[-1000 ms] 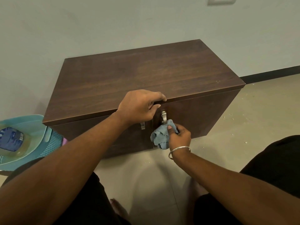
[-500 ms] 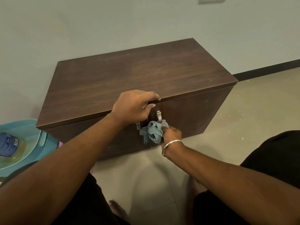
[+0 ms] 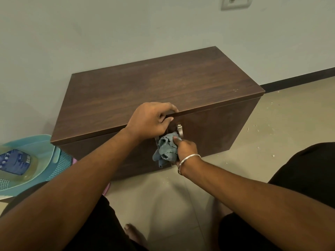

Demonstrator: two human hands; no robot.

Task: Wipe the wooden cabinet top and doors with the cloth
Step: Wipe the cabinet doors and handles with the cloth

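A low dark wooden cabinet (image 3: 154, 87) stands against the wall. My left hand (image 3: 150, 120) grips the front edge of its top, fingers curled over the lip above the door seam. My right hand (image 3: 184, 147), a metal bangle on the wrist, holds a crumpled blue-grey cloth (image 3: 165, 150) pressed against the doors near the middle seam. A metal door handle (image 3: 179, 130) shows just above the cloth; the other handle is mostly hidden behind my left hand and the cloth.
A turquoise plastic basin (image 3: 45, 160) with a dark blue object in yellowish liquid sits on the floor at the left of the cabinet. My knees in black fabric flank the tiled floor (image 3: 272, 134). Small white crumbs lie on the floor at the right.
The cloth in my right hand has shifted left across the door seam, toward the left handle. My left hand stays on the top edge. The view has drifted slightly.
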